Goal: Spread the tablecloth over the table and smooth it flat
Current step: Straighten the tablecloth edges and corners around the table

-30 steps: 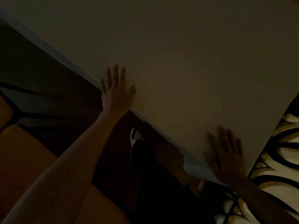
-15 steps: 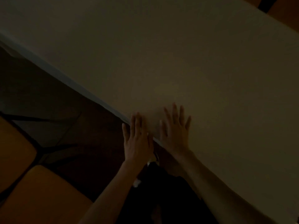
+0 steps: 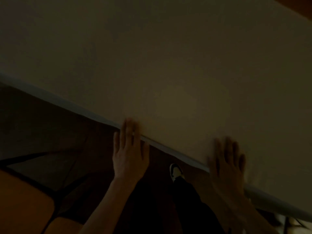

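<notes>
A plain white tablecloth [image 3: 168, 65] covers the table and fills the upper part of the dim view, lying flat with no visible folds. Its near edge [image 3: 94, 112] runs diagonally from the left down to the lower right. My left hand [image 3: 130, 149] lies flat with fingers apart, the fingertips on the cloth at that edge, the palm hanging over the floor. My right hand [image 3: 228, 162] presses flat on the cloth farther right along the same edge and looks motion-blurred. Neither hand holds anything.
Below the table edge is dark floor [image 3: 50, 132] with my shoe [image 3: 176, 171] and dark trouser leg. Orange chair seats [image 3: 22, 203] with dark frames stand at the lower left. A patterned surface shows at the bottom right corner.
The hands were close together at the near edge half a second ago. Now they are spread apart, the right hand having slid to the right along the cloth's edge.
</notes>
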